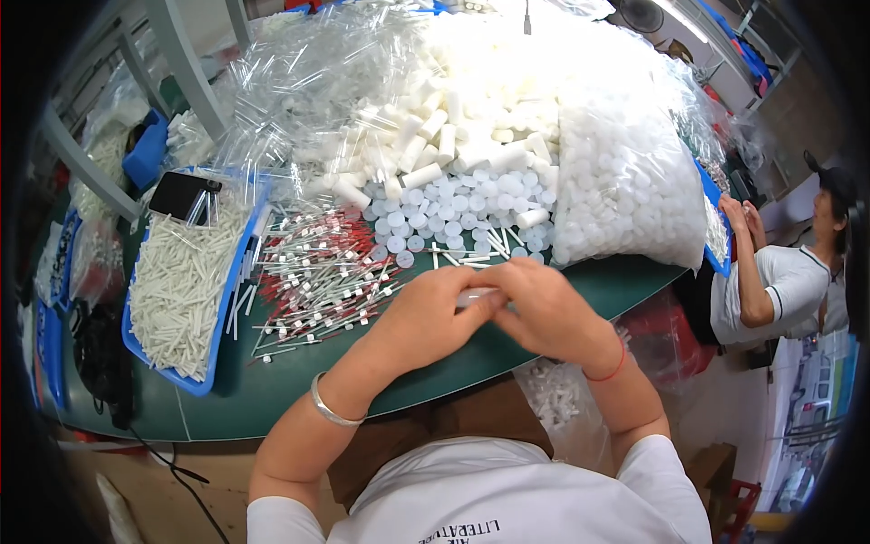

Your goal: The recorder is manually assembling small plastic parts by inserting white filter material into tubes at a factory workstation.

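My left hand (435, 313) and my right hand (548, 313) meet over the near edge of the green table (272, 399). Between their curled fingers is a small whitish, translucent cylinder-like piece (475, 296), mostly hidden by the fingers. Both hands are closed around it. Just beyond them lie a few thin white sticks (494, 243) and a heap of translucent round caps (444, 213). Left of my left hand spreads a pile of thin red, white and grey rods (317, 272), with small white blocks on many.
White cylinders (435, 136) are heaped behind the caps, beside clear plastic tubes (281, 91). A full clear bag (625, 190) stands right. At left, a blue tray (198, 388) holds white sticks and a black phone (186, 198). Another person (770, 281) works at right.
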{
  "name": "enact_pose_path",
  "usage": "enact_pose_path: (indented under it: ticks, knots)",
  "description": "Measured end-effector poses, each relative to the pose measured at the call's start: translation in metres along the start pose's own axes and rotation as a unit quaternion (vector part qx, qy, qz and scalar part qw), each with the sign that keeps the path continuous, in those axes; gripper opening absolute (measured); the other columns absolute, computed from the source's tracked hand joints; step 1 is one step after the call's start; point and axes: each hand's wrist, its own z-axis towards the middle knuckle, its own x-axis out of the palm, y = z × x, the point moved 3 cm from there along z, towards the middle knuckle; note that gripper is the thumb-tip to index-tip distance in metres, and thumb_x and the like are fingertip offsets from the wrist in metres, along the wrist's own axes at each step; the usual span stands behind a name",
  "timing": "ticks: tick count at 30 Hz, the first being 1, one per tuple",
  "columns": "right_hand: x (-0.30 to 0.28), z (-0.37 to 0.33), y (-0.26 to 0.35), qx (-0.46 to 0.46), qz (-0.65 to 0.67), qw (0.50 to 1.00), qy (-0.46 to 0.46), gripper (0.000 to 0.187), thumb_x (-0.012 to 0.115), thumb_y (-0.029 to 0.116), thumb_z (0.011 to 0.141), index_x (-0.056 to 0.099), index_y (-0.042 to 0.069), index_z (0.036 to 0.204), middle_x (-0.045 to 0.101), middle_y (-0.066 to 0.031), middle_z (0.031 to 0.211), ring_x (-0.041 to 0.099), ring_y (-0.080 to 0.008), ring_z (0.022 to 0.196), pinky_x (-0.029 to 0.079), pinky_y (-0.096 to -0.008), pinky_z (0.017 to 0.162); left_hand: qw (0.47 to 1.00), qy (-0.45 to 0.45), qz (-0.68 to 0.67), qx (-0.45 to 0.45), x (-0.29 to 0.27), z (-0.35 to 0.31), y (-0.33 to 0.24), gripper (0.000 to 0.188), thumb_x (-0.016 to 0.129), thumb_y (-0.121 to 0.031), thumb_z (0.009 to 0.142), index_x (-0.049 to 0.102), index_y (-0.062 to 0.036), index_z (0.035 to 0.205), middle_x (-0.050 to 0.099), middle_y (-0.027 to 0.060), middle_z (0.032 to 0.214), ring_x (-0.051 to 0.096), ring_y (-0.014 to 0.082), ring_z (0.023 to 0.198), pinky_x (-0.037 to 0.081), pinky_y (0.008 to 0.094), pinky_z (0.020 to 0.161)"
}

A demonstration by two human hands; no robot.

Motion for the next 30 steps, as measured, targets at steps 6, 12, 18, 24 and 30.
enact_pose_path:
  ticks: [6,12,18,24,30]
  knots:
    - [-0.008,-0.004,-0.004,0.117,0.183,0.974,-0.065,0.055,0.077,0.01,0.076,0.055,0.002,0.126,0.065,-0.01,0.111,0.062,-0.02,0.095,0.048,-0.0325,0.087,0.978,0.044,-0.153,-0.134,0.001,0.001,0.004,0.036,0.058,-0.037,0.09,0.063,-0.0009,0.084,0.061,0.0071,0.072,0.055,0.0147,0.065,0.044,0.0284,0.061]
    - [0.008,-0.008,-0.018,0.089,0.368,0.922,-0.08,0.029,0.072,0.011,0.083,0.066,-0.004,0.107,0.06,-0.0181,0.125,0.055,-0.0253,0.117,0.042,-0.037,0.1,0.898,0.124,-0.41,-0.099,0.014,-0.002,-0.003,0.037,0.047,-0.038,0.097,0.057,-0.0031,0.094,0.051,0.0002,0.079,0.042,0.0087,0.067,0.036,0.0246,0.059]
    - [0.035,-0.004,-0.02,0.176,0.653,0.736,-0.042,0.043,0.068,0.018,0.09,0.053,-0.001,0.125,0.054,-0.0165,0.132,0.059,-0.0271,0.111,0.057,-0.0423,0.085,0.95,0.051,-0.293,-0.096,0.02,-0.003,0.004,0.047,0.034,-0.044,0.104,0.057,-0.0055,0.089,0.05,-0.0001,0.076,0.043,0.0072,0.066,0.035,0.0226,0.056]
    - [0.054,-0.008,-0.019,0.17,0.7,0.693,-0.018,0.046,0.07,0.024,0.088,0.053,0.0,0.124,0.052,-0.0259,0.132,0.059,-0.03,0.115,0.056,-0.0403,0.087,0.969,0.035,-0.233,-0.071,0.019,-0.006,0.0,0.044,0.032,-0.034,0.103,0.054,-0.0055,0.078,0.045,-0.002,0.065,0.038,0.0073,0.059,0.032,0.0232,0.052]
    - [0.049,-0.015,-0.013,0.195,0.704,0.683,-0.029,0.044,0.063,0.021,0.093,0.052,-0.002,0.129,0.051,-0.0264,0.134,0.058,-0.0303,0.116,0.055,-0.0392,0.086,0.957,0.065,-0.268,-0.088,0.024,-0.004,0.005,0.045,0.033,-0.036,0.102,0.052,-0.0054,0.075,0.046,-0.0009,0.064,0.039,0.0078,0.057,0.03,0.0237,0.049]
